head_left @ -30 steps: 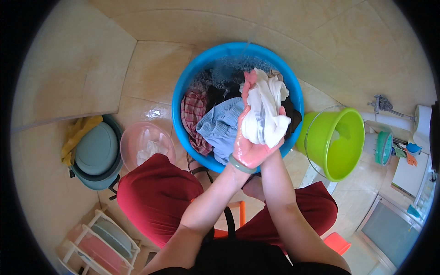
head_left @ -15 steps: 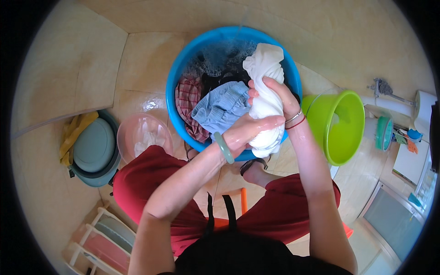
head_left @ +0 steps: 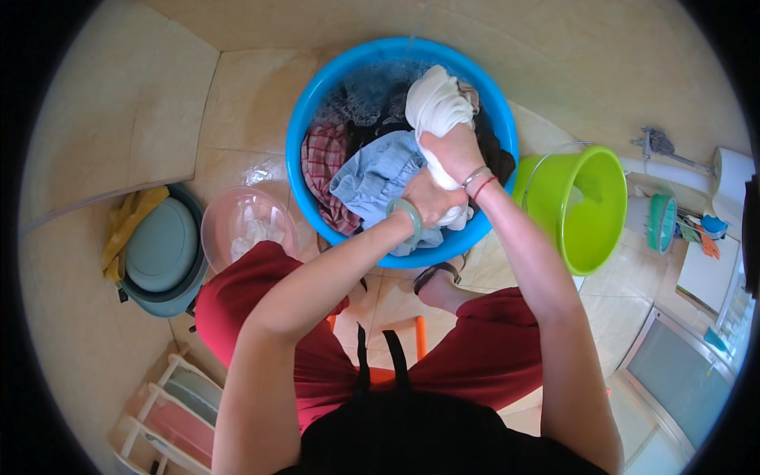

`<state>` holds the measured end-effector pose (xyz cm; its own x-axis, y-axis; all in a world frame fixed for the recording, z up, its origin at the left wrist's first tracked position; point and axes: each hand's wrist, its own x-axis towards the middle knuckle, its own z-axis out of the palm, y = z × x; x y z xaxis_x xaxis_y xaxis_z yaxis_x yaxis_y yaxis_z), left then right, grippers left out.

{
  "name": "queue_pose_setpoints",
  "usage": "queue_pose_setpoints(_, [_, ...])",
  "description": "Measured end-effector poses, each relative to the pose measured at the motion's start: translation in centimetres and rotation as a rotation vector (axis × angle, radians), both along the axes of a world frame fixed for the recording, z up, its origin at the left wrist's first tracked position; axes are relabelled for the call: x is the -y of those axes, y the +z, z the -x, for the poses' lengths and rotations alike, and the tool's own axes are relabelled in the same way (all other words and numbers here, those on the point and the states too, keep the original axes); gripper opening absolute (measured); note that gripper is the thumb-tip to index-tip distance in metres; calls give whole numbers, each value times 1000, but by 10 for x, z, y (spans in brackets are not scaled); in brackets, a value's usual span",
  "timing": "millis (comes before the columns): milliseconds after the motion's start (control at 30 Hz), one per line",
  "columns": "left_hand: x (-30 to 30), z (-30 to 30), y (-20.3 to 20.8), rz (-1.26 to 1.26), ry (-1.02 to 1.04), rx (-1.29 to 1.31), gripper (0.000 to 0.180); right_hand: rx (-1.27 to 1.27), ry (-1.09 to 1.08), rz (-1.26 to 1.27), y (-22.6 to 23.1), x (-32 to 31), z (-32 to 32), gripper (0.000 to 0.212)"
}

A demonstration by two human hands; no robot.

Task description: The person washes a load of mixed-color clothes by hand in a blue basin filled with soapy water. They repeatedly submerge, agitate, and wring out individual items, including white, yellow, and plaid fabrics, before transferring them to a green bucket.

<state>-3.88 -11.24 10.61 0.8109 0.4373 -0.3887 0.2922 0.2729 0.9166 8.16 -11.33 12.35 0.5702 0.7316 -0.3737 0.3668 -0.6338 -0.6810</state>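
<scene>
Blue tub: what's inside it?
Foamy water, red plaid cloth, a light-blue garment and dark fabric. The left hand and right hand grip white cloth above, hiding part; what lies underneath is covered.

Bright, soft light, fairly even. Glare spot on floor [head_left: 261, 171] left of blue tub [head_left: 294, 150]. White cloth [head_left: 435, 103] over tub: folds faintly shaded. Fisheye curves outer edges; corners black.
</scene>
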Motion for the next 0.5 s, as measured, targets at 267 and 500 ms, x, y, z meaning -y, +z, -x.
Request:
queue_pose_setpoints(267, [-6,20,26,1047,366,300,61,-799,-202,-436,32,37,2,41])
queue_pose_setpoints(500, [-46,-6,27,772,282,441,46,187,266,-239,78,57,24,50])
